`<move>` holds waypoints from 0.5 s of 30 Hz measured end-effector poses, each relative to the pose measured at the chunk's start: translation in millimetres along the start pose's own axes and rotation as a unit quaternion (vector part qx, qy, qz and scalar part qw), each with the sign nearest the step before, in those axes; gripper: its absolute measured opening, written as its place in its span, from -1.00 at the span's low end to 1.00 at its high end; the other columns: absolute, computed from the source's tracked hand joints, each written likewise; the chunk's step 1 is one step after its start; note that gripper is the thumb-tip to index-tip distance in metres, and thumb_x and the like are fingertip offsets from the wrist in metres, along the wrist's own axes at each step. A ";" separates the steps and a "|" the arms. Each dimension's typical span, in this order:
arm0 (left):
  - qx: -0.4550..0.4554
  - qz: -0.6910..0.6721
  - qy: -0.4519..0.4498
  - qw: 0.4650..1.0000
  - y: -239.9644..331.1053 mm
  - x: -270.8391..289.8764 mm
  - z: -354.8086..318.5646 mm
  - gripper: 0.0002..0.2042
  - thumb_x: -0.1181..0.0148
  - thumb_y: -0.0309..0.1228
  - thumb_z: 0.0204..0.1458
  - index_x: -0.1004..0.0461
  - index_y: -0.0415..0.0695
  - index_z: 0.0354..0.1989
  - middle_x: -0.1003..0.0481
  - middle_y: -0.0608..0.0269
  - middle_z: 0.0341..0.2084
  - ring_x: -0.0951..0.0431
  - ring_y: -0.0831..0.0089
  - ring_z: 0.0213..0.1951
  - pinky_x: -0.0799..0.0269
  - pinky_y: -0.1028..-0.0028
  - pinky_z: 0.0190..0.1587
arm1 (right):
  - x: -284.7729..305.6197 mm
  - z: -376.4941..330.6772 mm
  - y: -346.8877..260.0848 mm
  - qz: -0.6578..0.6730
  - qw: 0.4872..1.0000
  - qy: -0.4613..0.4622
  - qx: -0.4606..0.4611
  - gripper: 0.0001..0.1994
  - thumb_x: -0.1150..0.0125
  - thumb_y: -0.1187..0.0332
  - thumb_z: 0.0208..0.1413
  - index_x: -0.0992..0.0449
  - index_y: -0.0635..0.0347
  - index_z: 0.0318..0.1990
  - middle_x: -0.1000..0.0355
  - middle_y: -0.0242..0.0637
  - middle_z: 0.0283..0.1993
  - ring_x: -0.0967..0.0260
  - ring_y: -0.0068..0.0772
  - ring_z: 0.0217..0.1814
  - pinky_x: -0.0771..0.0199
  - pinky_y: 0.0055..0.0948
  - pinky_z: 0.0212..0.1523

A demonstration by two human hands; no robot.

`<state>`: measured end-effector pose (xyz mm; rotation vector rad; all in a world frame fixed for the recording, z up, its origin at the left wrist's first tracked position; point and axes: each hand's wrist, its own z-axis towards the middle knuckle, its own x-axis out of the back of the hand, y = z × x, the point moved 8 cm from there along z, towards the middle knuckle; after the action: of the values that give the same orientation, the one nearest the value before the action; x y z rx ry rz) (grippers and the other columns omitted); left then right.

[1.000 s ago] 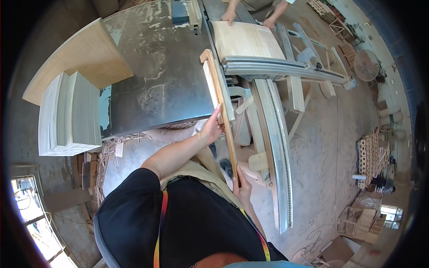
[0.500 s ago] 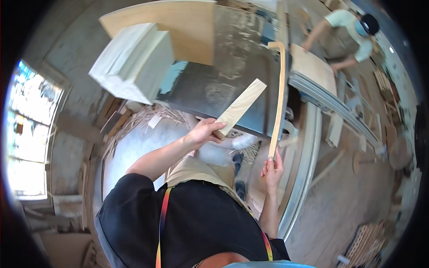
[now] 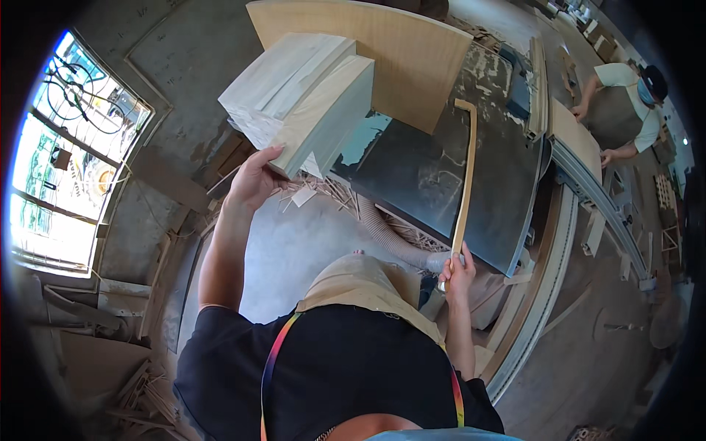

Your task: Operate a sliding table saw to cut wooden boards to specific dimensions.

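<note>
My left hand (image 3: 256,178) is at the near end of a stack of pale wooden boards (image 3: 294,66). Its thumb lies on top of a light wooden board (image 3: 321,106) on the stack's lower right step, with the fingers curled under the near corner. In my right hand (image 3: 458,272) is the near end of a long, thin wooden push stick (image 3: 468,176) with a hooked far end. The stick reaches forward over the dark machine table (image 3: 412,165), on which the stack stands; whether it touches the surface I cannot tell.
A large tan panel (image 3: 412,66) stands behind the stack. Below the table run a ribbed hose (image 3: 386,234) and scattered wood offcuts (image 3: 334,192). To the right, a co-worker (image 3: 625,110) handles a flat board (image 3: 576,140) beside a long metal rail (image 3: 544,294).
My left hand has carried the light board left and onto the stack. My right hand still holds the push stick. The view has turned toward the left.
</note>
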<state>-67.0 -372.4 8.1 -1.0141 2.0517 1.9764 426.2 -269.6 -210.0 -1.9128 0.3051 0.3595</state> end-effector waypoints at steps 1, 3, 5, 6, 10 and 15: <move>-0.001 0.000 0.003 1.000 3.0 8.8 -1.2 -0.63 -0.18 -0.34 0.25 -0.47 -0.41 0.07 -0.58 -0.07 -0.24 -0.61 0.24 -0.33 -0.52 0.42 -0.40 | -3.2 -4.9 3.6 -0.004 1.000 0.000 0.002 -0.50 0.00 0.45 0.44 -0.26 -0.05 0.50 -0.39 -0.35 -0.39 -0.07 -0.70 -0.64 -0.15 -0.63 -0.70; 0.002 -0.001 0.010 1.000 5.6 12.2 -0.5 -0.62 -0.19 -0.32 0.26 -0.47 -0.41 0.07 -0.58 -0.10 -0.23 -0.62 0.23 -0.32 -0.53 0.42 -0.36 | -2.5 -10.1 2.5 -0.015 1.000 0.005 0.003 -0.50 0.00 0.46 0.44 -0.25 -0.05 0.50 -0.39 -0.36 -0.39 -0.07 -0.70 -0.64 -0.15 -0.63 -0.70; 0.006 -0.002 0.012 1.000 5.8 7.7 2.8 -0.62 -0.20 -0.31 0.26 -0.46 -0.41 0.08 -0.58 -0.11 -0.22 -0.62 0.22 -0.32 -0.54 0.43 -0.35 | 1.8 -13.7 1.2 -0.020 1.000 0.011 0.004 -0.49 0.00 0.46 0.44 -0.25 -0.04 0.50 -0.38 -0.36 -0.39 -0.06 -0.70 -0.64 -0.15 -0.63 -0.70; -0.007 0.005 0.021 1.000 7.1 10.1 3.6 -0.60 -0.20 -0.29 0.26 -0.46 -0.41 0.08 -0.58 -0.11 -0.21 -0.62 0.22 -0.30 -0.54 0.42 -0.33 | 2.6 -18.3 4.6 -0.027 1.000 0.009 0.011 -0.49 0.01 0.46 0.44 -0.25 -0.05 0.50 -0.38 -0.36 -0.40 -0.06 -0.70 -0.65 -0.15 -0.63 -0.70; -0.047 0.022 0.052 0.997 4.5 -4.5 13.4 -0.57 -0.21 -0.23 0.29 -0.45 -0.41 0.09 -0.58 -0.12 -0.18 -0.63 0.20 -0.26 -0.56 0.41 -0.29 | 12.0 -23.2 -5.4 -0.053 0.998 0.002 0.026 -0.49 0.02 0.46 0.44 -0.24 -0.05 0.51 -0.38 -0.38 -0.40 -0.06 -0.71 -0.65 -0.14 -0.64 -0.70; -0.093 -0.035 0.136 0.986 -4.0 -18.4 -6.3 -0.52 -0.23 -0.11 0.30 -0.52 -0.43 -0.03 -0.60 -0.04 -0.32 -0.62 0.29 -0.35 -0.56 0.44 -0.32 | 24.2 -41.4 -24.9 -0.124 0.991 0.007 0.056 -0.47 0.02 0.47 0.44 -0.23 -0.04 0.52 -0.37 -0.38 -0.41 -0.05 -0.72 -0.65 -0.13 -0.64 -0.71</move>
<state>-48.5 -370.9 15.1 -1.4447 1.9487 2.1273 462.1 -300.4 -183.9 -1.8178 0.0927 0.1595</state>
